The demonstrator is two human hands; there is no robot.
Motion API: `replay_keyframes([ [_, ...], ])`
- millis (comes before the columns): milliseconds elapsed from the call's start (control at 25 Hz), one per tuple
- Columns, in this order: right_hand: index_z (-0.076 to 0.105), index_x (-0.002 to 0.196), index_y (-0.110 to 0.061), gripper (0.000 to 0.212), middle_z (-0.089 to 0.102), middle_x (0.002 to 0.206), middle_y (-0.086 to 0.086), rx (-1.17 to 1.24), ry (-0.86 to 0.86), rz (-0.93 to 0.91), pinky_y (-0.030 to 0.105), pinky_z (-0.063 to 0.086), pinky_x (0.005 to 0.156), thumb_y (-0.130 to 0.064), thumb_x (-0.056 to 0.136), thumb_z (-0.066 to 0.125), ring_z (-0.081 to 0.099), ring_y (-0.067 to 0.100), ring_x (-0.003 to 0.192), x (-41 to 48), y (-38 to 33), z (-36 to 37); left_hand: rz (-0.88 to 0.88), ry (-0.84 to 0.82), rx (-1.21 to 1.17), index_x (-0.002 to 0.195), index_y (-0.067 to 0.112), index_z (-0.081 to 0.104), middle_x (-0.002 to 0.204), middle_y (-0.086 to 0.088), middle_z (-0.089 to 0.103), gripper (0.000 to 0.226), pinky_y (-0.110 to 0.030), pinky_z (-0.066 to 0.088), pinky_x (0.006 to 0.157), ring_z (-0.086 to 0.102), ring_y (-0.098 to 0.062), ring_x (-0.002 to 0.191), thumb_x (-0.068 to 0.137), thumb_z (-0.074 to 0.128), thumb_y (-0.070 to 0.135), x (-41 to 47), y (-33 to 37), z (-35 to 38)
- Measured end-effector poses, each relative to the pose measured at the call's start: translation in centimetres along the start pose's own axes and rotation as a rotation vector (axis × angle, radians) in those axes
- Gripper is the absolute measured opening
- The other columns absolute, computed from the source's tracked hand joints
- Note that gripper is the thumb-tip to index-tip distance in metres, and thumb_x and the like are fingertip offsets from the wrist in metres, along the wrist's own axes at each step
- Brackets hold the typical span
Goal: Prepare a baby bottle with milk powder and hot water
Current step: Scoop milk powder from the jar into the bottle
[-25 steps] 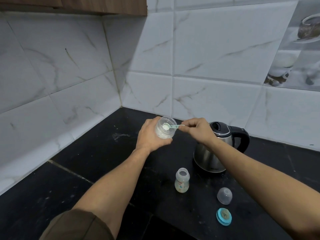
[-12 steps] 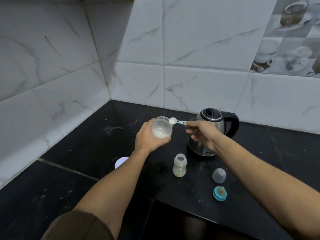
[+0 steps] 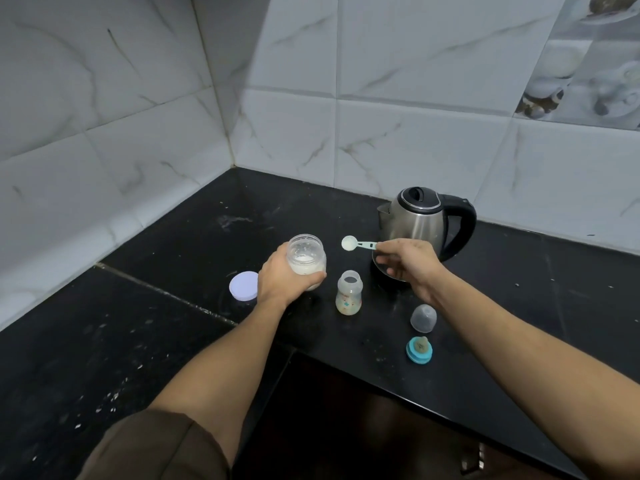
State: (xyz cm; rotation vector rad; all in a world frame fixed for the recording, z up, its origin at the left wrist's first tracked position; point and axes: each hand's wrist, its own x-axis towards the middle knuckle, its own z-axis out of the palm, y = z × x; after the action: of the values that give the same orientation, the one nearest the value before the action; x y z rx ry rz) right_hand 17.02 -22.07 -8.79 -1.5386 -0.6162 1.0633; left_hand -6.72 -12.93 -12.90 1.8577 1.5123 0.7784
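Hands over a black counter (image 3: pixel 166 341). The left hand (image 3: pixel 277 277) curls round an open powder jar (image 3: pixel 307 256) at ten o'clock from the baby bottle (image 3: pixel 349 294). The right hand (image 3: pixel 408 268) pinches the handle of a scoop (image 3: pixel 356 243), heaped white, at twelve o'clock. The bottle stands uncapped; its contents are unclear. Likely remaining: tipping powder in, pouring from the kettle (image 3: pixel 420 220) at two o'clock, fitting teat ring (image 3: pixel 419 350) and dome cap (image 3: pixel 423 317) at four o'clock.

bare counter (image 3: pixel 156 341) left; kettle (image 3: pixel 420 220) blocks behind bottle (image 3: pixel 349 292).
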Motion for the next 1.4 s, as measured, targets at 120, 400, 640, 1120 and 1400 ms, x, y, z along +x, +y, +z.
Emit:
replay_keyframes([
  [120,0.082,0.095,-0.011,0.010,0.078,0.099,0.010,-0.085,-0.013,-0.027,0.025,0.052,0.068,-0.017,0.089,0.077,0.070,0.015,0.088,-0.8,1.1,-0.5,-0.049,0.035,-0.029,0.127,0.034,0.060,0.118,0.013,0.070,0.082,-0.035,0.052,0.094,0.064,-0.015,0.111,0.052,0.086,0.057,-1.4,0.2,0.2],
  [400,0.083,0.085,-0.019,0.010,0.075,0.087,0.012,-0.263,0.014,-0.200,0.033,0.052,0.072,-0.020,0.092,0.076,0.062,0.016,0.081,-1.4,2.9,-0.7,-0.084,0.057,-0.014,0.125,0.035,0.058,0.115,0.014,0.068,0.087,-0.041,0.054,0.096,0.064,-0.016,0.110,0.045,0.079,0.063,-3.5,0.1,0.1],
  [640,0.083,0.090,-0.021,0.007,0.075,0.088,-0.003,-0.477,0.060,-0.333,0.029,0.052,0.077,-0.022,0.093,0.077,0.066,0.013,0.085,-1.2,3.9,-1.0,-0.067,0.063,-0.008,0.127,0.035,0.057,0.118,0.015,0.066,0.089,-0.041,0.054,0.096,0.063,-0.015,0.112,0.046,0.079,0.063,-3.6,-0.2,-0.2],
  [1120,0.084,0.096,-0.016,0.009,0.069,0.104,-0.001,-1.123,0.090,-1.086,0.041,0.057,0.069,-0.020,0.090,0.079,0.067,0.023,0.085,-1.0,6.2,-2.0,-0.022,0.068,0.023,0.128,0.036,0.058,0.120,0.017,0.064,0.082,-0.035,0.052,0.094,0.062,-0.013,0.112,0.053,0.086,0.058,-3.1,-0.5,-0.1],
  [1400,0.082,0.095,-0.012,0.009,0.070,0.103,0.005,-1.194,0.073,-1.258,0.038,0.048,0.064,-0.019,0.091,0.078,0.064,0.026,0.078,-0.7,6.4,-2.5,-0.023,0.075,0.011,0.125,0.038,0.058,0.117,0.018,0.065,0.079,-0.037,0.054,0.094,0.062,-0.012,0.111,0.053,0.085,0.058,-3.0,-0.7,0.0],
])
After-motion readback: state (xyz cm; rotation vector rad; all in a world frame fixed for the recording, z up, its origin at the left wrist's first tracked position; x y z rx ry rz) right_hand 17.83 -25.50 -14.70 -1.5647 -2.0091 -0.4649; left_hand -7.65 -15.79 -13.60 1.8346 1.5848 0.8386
